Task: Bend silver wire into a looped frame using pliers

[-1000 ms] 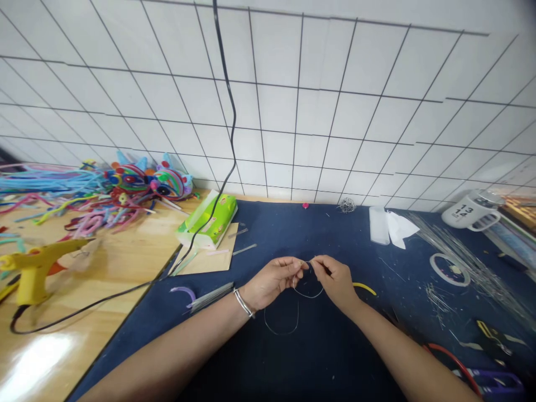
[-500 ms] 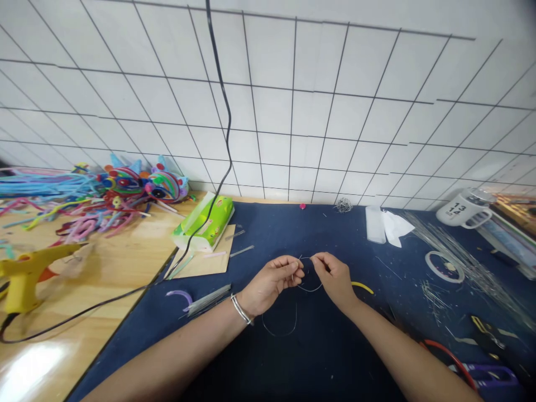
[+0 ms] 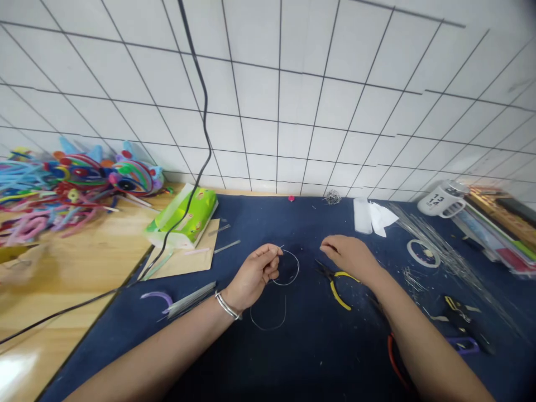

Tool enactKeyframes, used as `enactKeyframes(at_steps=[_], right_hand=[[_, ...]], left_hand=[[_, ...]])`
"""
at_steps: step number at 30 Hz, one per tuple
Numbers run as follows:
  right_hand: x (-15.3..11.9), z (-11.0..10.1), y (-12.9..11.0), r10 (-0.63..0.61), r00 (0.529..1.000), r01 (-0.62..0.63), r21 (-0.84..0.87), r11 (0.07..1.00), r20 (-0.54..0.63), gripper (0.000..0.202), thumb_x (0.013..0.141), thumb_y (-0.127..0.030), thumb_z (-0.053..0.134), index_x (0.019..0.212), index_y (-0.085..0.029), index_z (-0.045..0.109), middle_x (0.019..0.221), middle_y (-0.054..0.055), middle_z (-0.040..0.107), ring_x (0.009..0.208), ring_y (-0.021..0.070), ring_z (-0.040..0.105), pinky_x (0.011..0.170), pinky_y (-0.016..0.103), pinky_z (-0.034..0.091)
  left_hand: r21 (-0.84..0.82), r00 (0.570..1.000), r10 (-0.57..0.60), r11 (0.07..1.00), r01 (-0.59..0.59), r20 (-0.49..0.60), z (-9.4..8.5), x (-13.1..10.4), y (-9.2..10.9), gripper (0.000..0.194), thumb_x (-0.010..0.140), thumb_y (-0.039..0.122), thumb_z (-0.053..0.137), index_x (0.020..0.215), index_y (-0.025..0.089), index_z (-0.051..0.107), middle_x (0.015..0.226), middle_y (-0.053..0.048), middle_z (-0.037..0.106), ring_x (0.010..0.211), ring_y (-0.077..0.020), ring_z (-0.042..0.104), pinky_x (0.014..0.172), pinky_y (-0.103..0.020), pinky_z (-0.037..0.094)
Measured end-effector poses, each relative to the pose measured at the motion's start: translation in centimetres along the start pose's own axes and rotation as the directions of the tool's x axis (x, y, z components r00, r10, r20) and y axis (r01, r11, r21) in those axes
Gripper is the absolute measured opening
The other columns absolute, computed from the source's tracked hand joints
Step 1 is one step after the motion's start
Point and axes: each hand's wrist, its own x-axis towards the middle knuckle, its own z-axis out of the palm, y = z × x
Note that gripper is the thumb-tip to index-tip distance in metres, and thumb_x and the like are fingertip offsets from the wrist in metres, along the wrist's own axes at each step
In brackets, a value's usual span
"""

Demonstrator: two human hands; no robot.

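My left hand is closed in a pinch on a thin metal wire, bent into a round loop that sticks out to the right of the fingertips. A short wire end pokes up above the thumb. My right hand hovers to the right, apart from the loop, back up and fingers curled together. Nothing shows in its fingers, which are partly hidden beneath the hand. Just below it, pliers with yellow handles lie spread on the dark blue mat. Another curved wire rests below my left hand.
At left are a tissue pack, a bundle of wires, a purple curved piece and a black cable. Long wires, a tape ring and a mug stand or lie at right. A tiled wall rises behind.
My right hand has let go of the wire and moved right, away from my left hand, which keeps hold of it. The view has shifted, and the pliers show more fully.
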Motion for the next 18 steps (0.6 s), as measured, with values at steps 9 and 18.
enactKeyframes(at_steps=[9,18], right_hand=[[-6.6,2.0,1.2,-0.030,0.993,0.061,-0.272,0.960,0.117,0.067,0.067,-0.060,0.054,0.121,-0.020,0.047,0.114,0.015,0.052,0.103,0.0326,0.047,0.074,0.042,0.043],[-18.1,5.4,4.8,0.152,0.981,-0.182,-0.292,0.939,-0.122,0.051,0.080,-0.044,0.045,0.125,-0.020,0.042,0.122,0.013,0.046,0.112,0.0307,0.041,0.086,0.047,0.038]], left_hand=[[-0.008,0.985,0.129,0.991,-0.131,-0.114,-0.2,0.1,0.1,0.013,0.080,0.028,0.053,0.081,0.015,0.053,0.059,0.004,0.039,0.045,-0.0034,0.029,0.042,-0.016,0.024],[-0.005,0.983,0.104,0.994,-0.106,-0.150,-0.5,0.3,-0.4,0.013,0.077,0.027,0.055,0.081,0.015,0.054,0.060,0.003,0.043,0.046,-0.0039,0.034,0.042,-0.016,0.028]])
